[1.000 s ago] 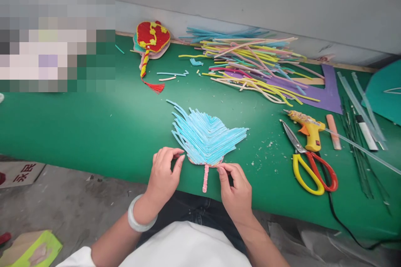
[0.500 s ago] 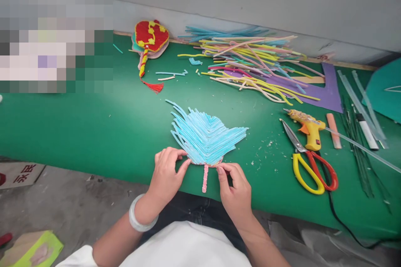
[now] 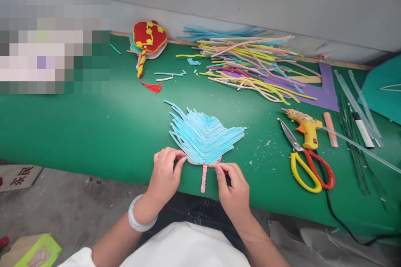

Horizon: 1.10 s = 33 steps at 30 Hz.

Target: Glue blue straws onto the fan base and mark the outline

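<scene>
a blue fan point(image 3: 206, 139) is laid on the green table point(image 3: 125, 129), close to the near edge and between the two hands, with its short pink handle point(image 3: 203, 178) pointed toward the person. the lower right edge of the fan, just beside the handle, is pinched between the thumb and forefinger of the right hand point(image 3: 234, 187). the lower left edge is met by the thumb and forefinger of the left hand point(image 3: 166, 171), whose tips are brought nearly together; whether the edge is gripped or only touched cannot be told. most of the fan's face is covered by blue strips set in a v down the middle, and the handle is wrapped, so the covering looks well advanced. uneven strip ends are left jutting out at the far left and at the right, and a thin pinkish rim is left showing along the bottom, so the outline can be judged unfinished. at the far left a red fan point(image 3: 149, 35) is laid over others, its handle wound and hung with a tassel. a pile of coloured strips point(image 3: 247, 50) is spread at the far side, partly over a purple sheet point(image 3: 328, 87). at the right, opened scissors point(image 3: 297, 147) are placed beside a yellow glue gun point(image 3: 310, 131), both untouched.
</scene>
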Motion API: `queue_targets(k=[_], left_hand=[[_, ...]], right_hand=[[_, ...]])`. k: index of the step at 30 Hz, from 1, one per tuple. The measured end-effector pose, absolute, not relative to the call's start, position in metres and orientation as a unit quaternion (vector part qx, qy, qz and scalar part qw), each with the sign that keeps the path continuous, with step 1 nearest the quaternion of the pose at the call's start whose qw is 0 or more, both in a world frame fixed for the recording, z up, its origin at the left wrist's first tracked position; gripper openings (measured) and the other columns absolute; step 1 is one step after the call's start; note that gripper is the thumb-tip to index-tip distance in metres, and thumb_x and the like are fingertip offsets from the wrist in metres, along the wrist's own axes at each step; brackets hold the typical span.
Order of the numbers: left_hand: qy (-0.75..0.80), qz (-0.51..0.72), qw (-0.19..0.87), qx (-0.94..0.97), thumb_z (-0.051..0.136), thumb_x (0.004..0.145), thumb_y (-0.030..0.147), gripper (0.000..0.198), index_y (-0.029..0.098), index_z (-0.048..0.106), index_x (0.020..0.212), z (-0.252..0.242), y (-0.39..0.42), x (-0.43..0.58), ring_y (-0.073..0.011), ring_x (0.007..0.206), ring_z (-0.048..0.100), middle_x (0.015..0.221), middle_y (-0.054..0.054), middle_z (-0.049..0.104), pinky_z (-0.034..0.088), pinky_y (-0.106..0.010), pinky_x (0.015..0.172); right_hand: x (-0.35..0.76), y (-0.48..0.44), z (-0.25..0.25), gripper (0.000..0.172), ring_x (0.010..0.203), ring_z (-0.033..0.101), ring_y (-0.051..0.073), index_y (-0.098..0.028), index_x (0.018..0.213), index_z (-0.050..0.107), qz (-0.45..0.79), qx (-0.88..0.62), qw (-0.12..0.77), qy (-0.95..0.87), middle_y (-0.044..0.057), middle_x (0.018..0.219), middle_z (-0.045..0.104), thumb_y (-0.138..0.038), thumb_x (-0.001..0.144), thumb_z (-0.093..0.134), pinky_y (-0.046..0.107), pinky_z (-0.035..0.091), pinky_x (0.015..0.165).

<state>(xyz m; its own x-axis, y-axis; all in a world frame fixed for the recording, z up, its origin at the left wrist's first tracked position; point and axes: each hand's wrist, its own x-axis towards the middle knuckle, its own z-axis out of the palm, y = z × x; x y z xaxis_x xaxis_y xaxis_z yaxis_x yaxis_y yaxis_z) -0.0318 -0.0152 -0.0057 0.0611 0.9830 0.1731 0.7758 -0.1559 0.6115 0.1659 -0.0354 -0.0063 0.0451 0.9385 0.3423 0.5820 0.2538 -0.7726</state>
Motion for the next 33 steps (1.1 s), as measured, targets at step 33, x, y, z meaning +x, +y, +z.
queue_targets(k=[33], left_hand=[[0.655,0.299,0.303,0.625,0.048,0.09,0.051,0.03,0.023,0.057,0.084,0.037,0.016,-0.07,-0.0204,0.085,0.059,0.088,-0.002,0.062,0.047,-0.031,0.078]], right_hand=[[0.256,-0.029,-0.009,0.033,0.078,0.066,0.017,-0.02,0.085,0.066,0.097,-0.715,0.435,-0.538,0.004,0.085,0.069,-0.043,0.1,0.046,0.028,0.049,0.073]])
